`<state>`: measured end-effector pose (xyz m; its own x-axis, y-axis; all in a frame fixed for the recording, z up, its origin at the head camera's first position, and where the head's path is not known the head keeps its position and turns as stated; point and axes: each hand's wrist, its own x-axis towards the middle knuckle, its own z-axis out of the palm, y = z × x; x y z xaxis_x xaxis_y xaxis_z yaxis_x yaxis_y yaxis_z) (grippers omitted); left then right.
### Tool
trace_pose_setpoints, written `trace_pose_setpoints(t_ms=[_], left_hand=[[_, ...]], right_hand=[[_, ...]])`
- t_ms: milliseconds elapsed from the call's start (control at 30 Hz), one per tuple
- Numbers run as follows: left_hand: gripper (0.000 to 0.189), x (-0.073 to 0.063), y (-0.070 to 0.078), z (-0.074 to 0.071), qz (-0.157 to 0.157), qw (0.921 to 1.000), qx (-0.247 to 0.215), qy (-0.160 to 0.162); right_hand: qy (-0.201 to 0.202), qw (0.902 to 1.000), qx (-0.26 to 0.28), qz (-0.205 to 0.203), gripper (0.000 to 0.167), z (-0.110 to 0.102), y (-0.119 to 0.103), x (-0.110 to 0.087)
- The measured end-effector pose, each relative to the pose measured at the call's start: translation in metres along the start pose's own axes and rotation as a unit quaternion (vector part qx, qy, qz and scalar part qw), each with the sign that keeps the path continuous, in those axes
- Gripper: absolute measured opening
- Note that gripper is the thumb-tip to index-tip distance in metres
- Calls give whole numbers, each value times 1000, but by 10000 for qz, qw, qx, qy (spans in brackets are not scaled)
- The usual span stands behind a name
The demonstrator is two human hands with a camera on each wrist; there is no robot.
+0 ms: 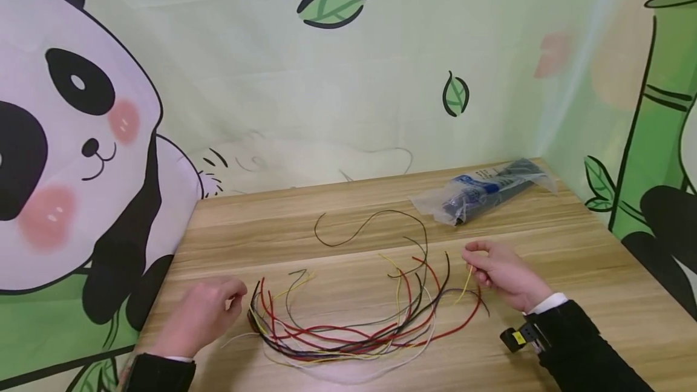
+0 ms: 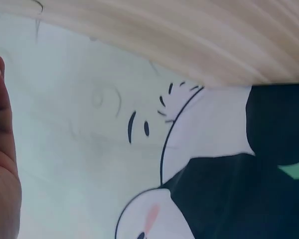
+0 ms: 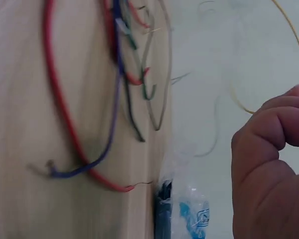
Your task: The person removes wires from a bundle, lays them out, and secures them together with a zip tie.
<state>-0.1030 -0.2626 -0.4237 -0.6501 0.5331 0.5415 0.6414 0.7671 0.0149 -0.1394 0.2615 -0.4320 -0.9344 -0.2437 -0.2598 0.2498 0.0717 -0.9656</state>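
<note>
A loose bundle of thin wires (image 1: pixel 337 352) in red, black, yellow, white and grey lies in a wide curve across the table. My right hand (image 1: pixel 503 274) pinches a yellow wire (image 1: pixel 464 289) between thumb and fingers, just beyond the bundle's right ends. Part of this yellow wire (image 3: pixel 295 32) also shows in the right wrist view. At the bundle's left ends my left hand (image 1: pixel 204 313) hovers with loosely bent fingers, and nothing shows in it. Only the edge of the left hand (image 2: pixel 2 144) appears in the left wrist view.
A clear plastic bag (image 1: pixel 484 189) with dark and blue contents lies at the back right of the wooden table (image 1: pixel 245 222). One long dark wire (image 1: pixel 376 216) loops out behind the bundle. A printed panda backdrop (image 1: pixel 261 107) rises behind the table.
</note>
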Motion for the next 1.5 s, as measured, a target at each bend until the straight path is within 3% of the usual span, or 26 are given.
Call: trace_pose_setpoints(t_ms=[133,300,367,533,867,1133,1233,1500], left_hand=[[25,-1,4,12,-124,9992,-146,-361],[25,-6,1,27,-735,9942,-54,-788],[25,-8,-3,34,-931,9916,12,-894],[21,-12,-8,47,-1063,9894,145,-974],[22,-15,-9,58,-1364,9818,191,-1306],[21,-14,-6,58,-1378,9824,102,-1256],[18,-14,-4,58,-1442,9818,79,-1233],[12,-10,2,53,-1309,9887,249,-680]], right_hand=[[126,9967,-793,-139,26,3,13,5],[452,9926,-1116,-175,15,6,26,11],[550,9903,-1258,-219,14,7,31,13],[608,9813,-1804,-273,18,9,40,15],[567,9659,-2521,-191,24,15,35,9],[633,9478,-3100,-387,26,15,34,11],[636,9469,-3130,-368,26,16,33,12],[683,9396,-3326,-423,24,19,31,14]])
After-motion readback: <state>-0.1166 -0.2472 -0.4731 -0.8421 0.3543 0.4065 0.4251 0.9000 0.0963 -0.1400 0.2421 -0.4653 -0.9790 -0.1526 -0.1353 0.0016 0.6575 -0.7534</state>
